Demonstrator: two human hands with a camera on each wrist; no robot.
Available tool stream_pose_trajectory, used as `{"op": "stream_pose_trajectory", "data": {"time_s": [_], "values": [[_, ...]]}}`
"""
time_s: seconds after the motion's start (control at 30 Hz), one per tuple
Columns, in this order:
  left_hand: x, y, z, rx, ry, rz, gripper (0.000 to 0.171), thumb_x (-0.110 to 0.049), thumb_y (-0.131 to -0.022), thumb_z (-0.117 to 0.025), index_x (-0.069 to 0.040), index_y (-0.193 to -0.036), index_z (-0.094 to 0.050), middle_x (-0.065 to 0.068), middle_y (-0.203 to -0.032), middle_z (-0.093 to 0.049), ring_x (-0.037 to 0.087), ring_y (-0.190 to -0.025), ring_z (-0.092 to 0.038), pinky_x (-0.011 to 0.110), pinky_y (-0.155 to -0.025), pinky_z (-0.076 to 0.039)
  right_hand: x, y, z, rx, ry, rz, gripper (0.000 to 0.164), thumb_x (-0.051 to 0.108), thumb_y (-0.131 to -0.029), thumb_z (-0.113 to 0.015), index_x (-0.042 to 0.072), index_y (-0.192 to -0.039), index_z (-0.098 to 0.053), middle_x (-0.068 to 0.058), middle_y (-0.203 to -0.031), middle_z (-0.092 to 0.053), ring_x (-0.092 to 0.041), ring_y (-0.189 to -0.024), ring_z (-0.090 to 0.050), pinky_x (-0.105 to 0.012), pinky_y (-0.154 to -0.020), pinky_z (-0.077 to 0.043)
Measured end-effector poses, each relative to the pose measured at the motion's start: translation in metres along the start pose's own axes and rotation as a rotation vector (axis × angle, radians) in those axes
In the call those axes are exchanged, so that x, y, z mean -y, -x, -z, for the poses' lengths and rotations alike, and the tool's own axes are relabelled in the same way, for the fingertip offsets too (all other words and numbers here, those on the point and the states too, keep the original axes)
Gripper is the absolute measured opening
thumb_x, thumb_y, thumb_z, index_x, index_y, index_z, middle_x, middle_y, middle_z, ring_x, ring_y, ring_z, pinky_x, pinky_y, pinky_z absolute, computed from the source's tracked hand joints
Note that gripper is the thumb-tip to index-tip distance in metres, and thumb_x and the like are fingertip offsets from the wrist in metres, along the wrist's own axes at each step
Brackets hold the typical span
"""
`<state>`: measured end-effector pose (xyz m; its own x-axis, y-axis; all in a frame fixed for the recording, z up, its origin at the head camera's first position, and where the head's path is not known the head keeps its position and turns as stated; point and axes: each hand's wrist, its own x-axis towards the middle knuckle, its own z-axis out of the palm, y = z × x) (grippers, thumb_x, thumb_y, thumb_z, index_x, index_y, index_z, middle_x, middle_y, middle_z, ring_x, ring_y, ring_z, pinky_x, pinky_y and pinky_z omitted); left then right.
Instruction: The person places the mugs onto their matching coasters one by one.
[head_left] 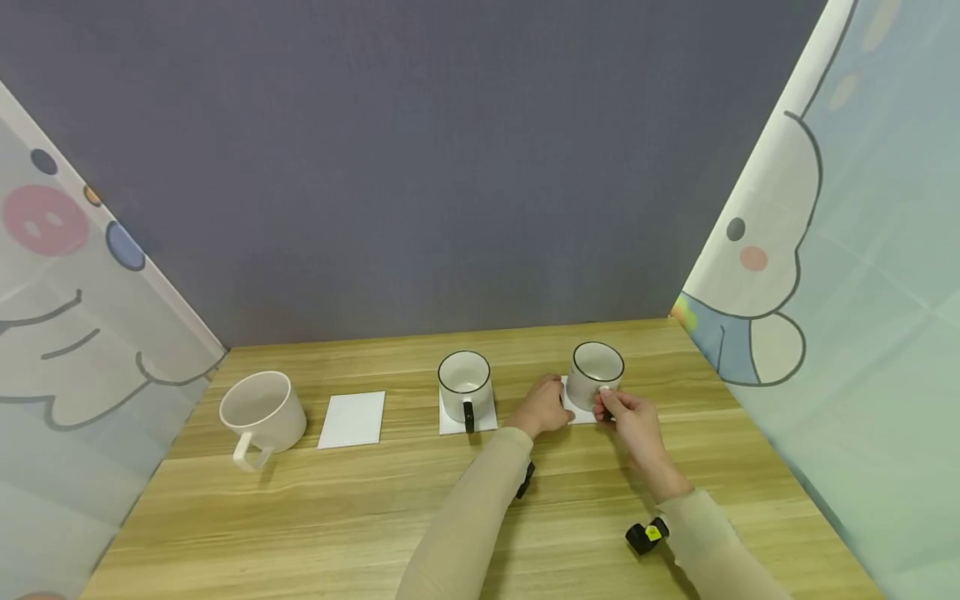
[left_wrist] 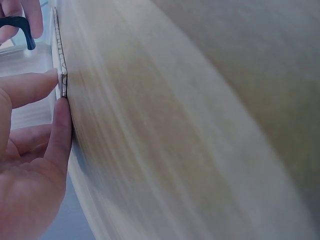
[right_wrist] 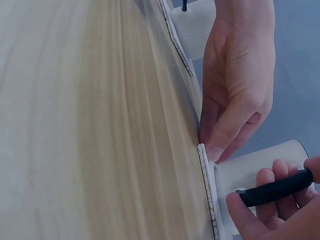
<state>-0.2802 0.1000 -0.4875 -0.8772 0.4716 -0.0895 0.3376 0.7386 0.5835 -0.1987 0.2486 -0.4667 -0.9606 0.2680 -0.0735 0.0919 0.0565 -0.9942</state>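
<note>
My right hand (head_left: 637, 425) holds the black handle (right_wrist: 275, 189) of a white, dark-rimmed mug (head_left: 588, 390), which stands upright over a square white coaster (head_left: 581, 417) at the table's right side. From the left, my left hand (head_left: 542, 407) reaches to that same coaster. Its thumb and a finger pinch the coaster's edge, as the left wrist view shows, close to the table top. A similar mug (head_left: 465, 387) stands on another white coaster (head_left: 448, 427) left of my left hand, its black handle facing me.
Further left lies a bare white coaster (head_left: 352, 419). Beside it a larger all-white mug (head_left: 276, 421) stands on the wooden table (head_left: 322, 517), handle toward me. A dark grey panel (head_left: 450, 167) rises behind the table, and patterned curtains (head_left: 862, 375) flank both sides.
</note>
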Motion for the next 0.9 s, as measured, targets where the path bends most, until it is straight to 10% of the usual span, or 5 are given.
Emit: {"op": "stream_pose_trajectory", "data": {"time_s": [0.9], "values": [[-0.005, 0.016, 0.006, -0.056, 0.068, -0.001, 0.026, -0.015, -0.09, -0.072, 0.003, -0.108, -0.069, 0.015, -0.139, -0.057, 0.025, -0.126, -0.056, 0.031, -0.103, -0.048, 0.003, -0.003, 0.009, 0.098, 0.095, -0.01, 0.04, 0.021, -0.109, -0.049, -0.017, -0.114, -0.059, -0.008, -0.093, -0.066, -0.013, -0.084, -0.063, -0.038, -0.086, -0.058]]}}
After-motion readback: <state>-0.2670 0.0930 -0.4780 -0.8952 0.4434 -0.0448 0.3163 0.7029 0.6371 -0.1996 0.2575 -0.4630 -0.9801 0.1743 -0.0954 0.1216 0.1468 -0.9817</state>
